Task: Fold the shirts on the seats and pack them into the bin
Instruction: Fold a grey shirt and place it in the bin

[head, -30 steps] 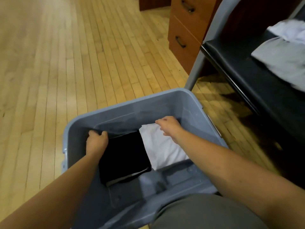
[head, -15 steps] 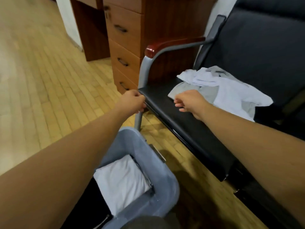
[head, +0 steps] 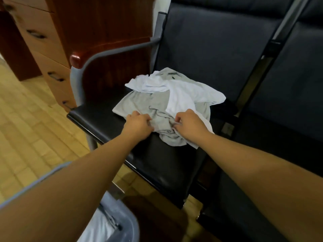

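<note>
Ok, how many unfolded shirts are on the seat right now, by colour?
grey shirt: 1
white shirt: 1
Total: 2, heaped together on the seat. The left hand and right hand both grip the grey one.

Light wood plank floor [head: 26, 137] w/ reddish-brown drawer cabinet [head: 97, 21] at upper left.

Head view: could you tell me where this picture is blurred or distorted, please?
Head view: drawers and bin smeared by blur at the edges; grey shirt in the middle fairly sharp; the wide lens splays the seat backs.
</note>
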Motion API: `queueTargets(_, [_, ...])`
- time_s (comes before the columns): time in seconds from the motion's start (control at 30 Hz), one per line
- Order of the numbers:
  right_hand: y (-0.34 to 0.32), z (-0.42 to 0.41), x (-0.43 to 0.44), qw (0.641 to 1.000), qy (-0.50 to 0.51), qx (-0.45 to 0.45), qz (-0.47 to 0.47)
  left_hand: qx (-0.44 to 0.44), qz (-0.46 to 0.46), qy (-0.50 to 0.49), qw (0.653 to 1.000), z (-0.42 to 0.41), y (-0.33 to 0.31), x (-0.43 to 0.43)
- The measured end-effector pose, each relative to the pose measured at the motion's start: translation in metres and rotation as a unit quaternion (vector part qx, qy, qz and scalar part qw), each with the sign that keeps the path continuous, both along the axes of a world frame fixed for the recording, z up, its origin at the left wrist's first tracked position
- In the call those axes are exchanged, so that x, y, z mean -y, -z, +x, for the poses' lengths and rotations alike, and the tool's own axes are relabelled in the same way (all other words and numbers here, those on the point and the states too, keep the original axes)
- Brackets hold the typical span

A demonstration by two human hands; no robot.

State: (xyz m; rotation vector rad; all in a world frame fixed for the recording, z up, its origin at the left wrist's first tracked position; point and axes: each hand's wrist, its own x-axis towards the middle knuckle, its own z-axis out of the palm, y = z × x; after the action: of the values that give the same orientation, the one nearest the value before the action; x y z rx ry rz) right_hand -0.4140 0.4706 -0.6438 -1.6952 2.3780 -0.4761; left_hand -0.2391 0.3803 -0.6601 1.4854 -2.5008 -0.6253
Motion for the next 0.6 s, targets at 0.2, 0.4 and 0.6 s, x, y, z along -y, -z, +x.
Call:
queueTargets(0.2, [-0.029, -0.007, -0.007, 0.963, 0.101, 0.187, -0.165, -0.200, -0.037, -0.032, 0.979, 0.012, -0.031, -0.010])
queueTargets(0.4, [-0.089, -0.006, -0.025, 0.964, 0.103, 0.149, -0.195, -0.353, -0.097, -0.046, 0.930, 0.024, -0.128, -0.031])
queueTargets(0.6, [-0.134, 0.053, -0.056, 0.937, -0.046, 0.294, -0.183, -0.342, -0.153, 0.031, 0.927, 0.018, -0.203, -0.061])
